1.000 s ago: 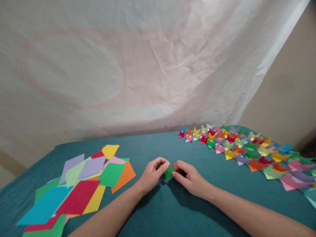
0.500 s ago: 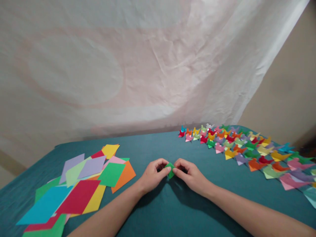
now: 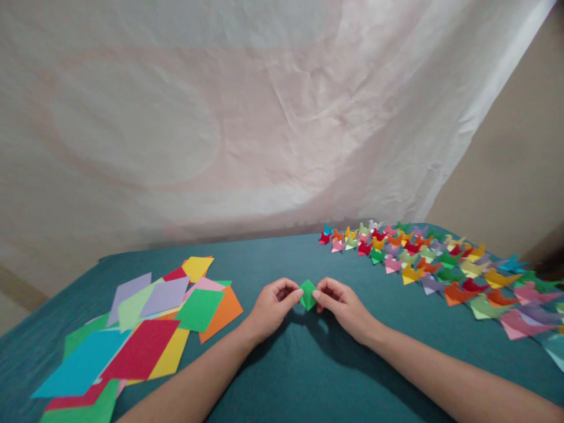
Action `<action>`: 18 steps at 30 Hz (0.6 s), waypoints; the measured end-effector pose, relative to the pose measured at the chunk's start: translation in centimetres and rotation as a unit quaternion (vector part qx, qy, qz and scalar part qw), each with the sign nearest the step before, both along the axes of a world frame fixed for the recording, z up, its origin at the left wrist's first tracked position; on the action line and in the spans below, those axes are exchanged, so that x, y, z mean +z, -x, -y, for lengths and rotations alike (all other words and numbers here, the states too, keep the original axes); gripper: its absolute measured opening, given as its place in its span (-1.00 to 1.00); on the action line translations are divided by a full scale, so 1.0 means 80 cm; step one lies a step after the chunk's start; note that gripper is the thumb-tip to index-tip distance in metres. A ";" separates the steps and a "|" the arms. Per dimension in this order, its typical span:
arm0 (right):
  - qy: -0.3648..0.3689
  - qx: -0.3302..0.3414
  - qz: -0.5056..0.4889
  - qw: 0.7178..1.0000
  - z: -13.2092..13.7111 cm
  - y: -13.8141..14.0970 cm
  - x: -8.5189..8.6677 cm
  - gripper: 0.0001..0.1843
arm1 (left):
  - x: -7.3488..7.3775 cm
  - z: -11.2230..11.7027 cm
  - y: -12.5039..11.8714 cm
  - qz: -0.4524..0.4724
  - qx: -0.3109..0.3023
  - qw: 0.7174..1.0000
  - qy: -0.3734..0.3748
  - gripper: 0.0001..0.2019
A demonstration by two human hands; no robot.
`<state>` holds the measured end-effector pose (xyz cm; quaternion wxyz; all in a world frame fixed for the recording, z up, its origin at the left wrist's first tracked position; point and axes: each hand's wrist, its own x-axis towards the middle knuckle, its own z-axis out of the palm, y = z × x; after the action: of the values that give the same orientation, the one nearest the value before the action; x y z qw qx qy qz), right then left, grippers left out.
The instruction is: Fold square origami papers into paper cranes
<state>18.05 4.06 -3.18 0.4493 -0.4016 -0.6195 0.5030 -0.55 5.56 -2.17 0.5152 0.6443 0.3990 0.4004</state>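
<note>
A small folded green paper piece (image 3: 308,294) is held up a little above the teal table cover (image 3: 286,364), near its middle. My left hand (image 3: 273,305) pinches its left corner between thumb and forefinger, fingers curled. My right hand (image 3: 341,302) pinches its right corner the same way. The piece shows as a small diamond facing me.
A loose heap of flat coloured paper squares (image 3: 141,335) lies at the left. Rows of several folded paper figures (image 3: 440,264) in many colours cover the right side of the table. A creased white sheet (image 3: 220,117) hangs behind.
Both hands have lifted the green piece slightly and turned it, so it now shows as an opened diamond instead of a narrow folded wedge.
</note>
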 end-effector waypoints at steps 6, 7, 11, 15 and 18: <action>-0.002 -0.004 0.005 1.000 0.000 0.001 0.002 -0.64 | 0.002 0.000 -0.001 0.013 0.002 1.000 0.014 -0.78; -0.001 -0.006 0.006 1.000 0.000 0.002 0.002 -0.64 | 0.001 0.000 -0.001 0.014 0.005 1.000 0.016 -0.78; -0.002 -0.008 0.005 1.000 0.000 0.003 0.000 -0.66 | -0.002 -0.001 -0.002 0.025 0.018 0.999 0.020 -0.75; 0.003 -0.004 -0.019 1.000 -0.001 0.005 -0.003 -0.69 | -0.001 0.001 -0.002 0.025 0.026 0.999 0.010 -0.71; -0.001 -0.007 -0.037 0.999 -0.003 0.006 -0.005 -0.68 | 0.000 0.002 -0.002 0.014 0.022 1.000 -0.009 -0.76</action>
<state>17.58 4.30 -3.60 0.4757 -0.3864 -0.6006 0.5135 -0.36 5.43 -2.15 0.5062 0.6339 0.4024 0.4242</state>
